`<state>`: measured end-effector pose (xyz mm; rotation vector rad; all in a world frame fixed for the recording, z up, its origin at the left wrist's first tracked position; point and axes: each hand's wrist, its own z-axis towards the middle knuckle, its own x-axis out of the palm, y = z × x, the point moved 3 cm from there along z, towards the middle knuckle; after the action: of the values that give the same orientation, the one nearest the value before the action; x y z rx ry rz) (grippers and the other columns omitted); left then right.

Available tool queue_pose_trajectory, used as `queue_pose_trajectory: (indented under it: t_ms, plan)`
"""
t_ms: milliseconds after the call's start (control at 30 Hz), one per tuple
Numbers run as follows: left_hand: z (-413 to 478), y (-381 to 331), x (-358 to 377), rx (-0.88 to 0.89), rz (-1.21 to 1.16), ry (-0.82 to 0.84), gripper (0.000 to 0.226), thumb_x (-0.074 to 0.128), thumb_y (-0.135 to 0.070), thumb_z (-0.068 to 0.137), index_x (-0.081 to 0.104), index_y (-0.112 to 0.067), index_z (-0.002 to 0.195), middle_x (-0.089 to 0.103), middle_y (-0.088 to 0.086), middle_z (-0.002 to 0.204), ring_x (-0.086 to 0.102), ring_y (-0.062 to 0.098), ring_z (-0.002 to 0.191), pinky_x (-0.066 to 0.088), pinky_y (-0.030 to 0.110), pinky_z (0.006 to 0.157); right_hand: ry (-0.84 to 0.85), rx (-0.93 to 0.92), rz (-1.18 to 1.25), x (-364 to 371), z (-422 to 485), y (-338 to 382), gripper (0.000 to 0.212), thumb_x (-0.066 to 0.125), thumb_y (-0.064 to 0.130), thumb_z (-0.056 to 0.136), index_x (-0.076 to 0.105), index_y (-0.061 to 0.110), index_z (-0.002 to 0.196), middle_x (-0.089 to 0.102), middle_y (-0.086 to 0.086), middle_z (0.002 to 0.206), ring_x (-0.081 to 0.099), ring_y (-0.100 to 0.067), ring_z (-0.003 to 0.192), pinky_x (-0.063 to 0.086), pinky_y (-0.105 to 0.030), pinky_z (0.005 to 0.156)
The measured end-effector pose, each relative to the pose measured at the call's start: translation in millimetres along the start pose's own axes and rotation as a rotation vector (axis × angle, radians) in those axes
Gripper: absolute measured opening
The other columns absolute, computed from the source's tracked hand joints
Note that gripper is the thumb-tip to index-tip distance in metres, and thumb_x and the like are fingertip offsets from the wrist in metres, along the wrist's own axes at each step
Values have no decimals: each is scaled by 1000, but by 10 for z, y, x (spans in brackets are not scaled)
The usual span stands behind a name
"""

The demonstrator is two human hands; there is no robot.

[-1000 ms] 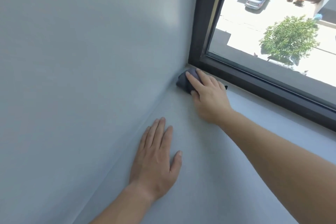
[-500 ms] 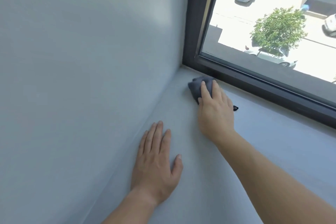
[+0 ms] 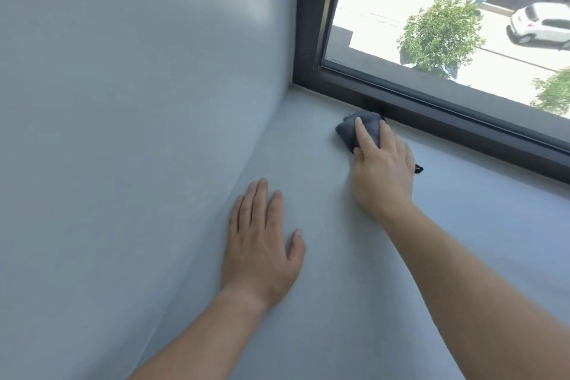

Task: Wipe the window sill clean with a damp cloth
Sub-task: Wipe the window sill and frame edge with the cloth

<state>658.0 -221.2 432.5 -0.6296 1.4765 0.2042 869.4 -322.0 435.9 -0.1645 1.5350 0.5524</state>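
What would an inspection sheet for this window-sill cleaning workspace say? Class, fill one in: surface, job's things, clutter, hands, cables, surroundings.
Surface: pale grey window sill, running into a corner at the wall.
Job's things: dark grey cloth, bunched, on the sill close by the window frame.
Clutter: nothing seen.
Hands: right hand presses on the cloth with straight fingers; left hand rests flat on the sill near the wall.
Cables: nothing seen.
Surroundings: pale wall at left; street with parked cars and trees below the glass.
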Motion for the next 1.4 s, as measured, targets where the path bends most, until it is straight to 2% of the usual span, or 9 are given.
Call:
queue_pose_trajectory:
  t_ms: [100,233,433,567,667,833,1033,1233,1400]
  plan:
    - [5,-15,8,7,-5,-10,71,35,-48,89,42,-5,145,26,17,160,18,28,150,17,47,121,46,7,27,46,13,323,58,40,26,99,23,38,153,17,-7,163,15,-29,147,10,-45,120]
    - [20,16,20,15,-41,-30,70,35,-49,91,40,-7,147,23,14,162,15,25,151,11,42,122,215,-530,-2,17,15,559,53,37,30,103,24,39,153,18,-3,164,16,-27,148,10,-43,121]
    - [-70,48,-96,28,-202,-89,51,43,-40,89,53,-11,130,32,14,155,26,31,144,22,40,116,78,-103,1,-11,-57,-67,54,36,26,102,22,37,154,18,-5,163,16,-29,147,10,-44,120]
    - [-328,137,-153,58,-135,-67,51,41,-41,92,55,-14,132,39,12,153,34,29,142,25,40,113,175,-440,-2,31,-492,346,54,32,33,103,18,40,154,12,-1,165,7,-25,151,6,-43,121]
    - [-451,197,-78,119,-62,-2,58,40,-44,93,47,-15,144,29,10,160,21,25,150,18,43,118,251,-607,-3,-25,-437,254,53,24,38,101,22,41,153,20,-1,163,16,-26,149,12,-43,121]
    - [-438,174,-14,161,1,8,63,45,-42,90,45,-11,145,26,14,161,19,27,151,20,48,118,152,-315,-7,125,303,570,51,31,30,104,21,36,154,19,-4,163,15,-27,148,10,-46,120]
    - [-425,149,14,151,-7,8,63,45,-41,90,45,-11,145,26,14,161,17,27,151,22,49,118,271,-775,51,114,-327,719,51,33,32,102,27,38,153,24,1,162,17,-23,148,9,-44,121]
    - [-406,132,30,151,-27,1,63,45,-41,88,48,-11,144,28,14,160,21,27,150,24,50,117,198,-241,51,126,238,577,51,29,31,105,19,37,155,14,-2,165,7,-25,152,0,-47,122]
    - [-350,96,13,146,-22,10,64,45,-42,88,47,-11,144,28,14,160,20,27,150,20,47,119,298,-661,18,23,-388,320,52,23,39,100,24,41,152,22,3,162,15,-22,149,8,-47,122]
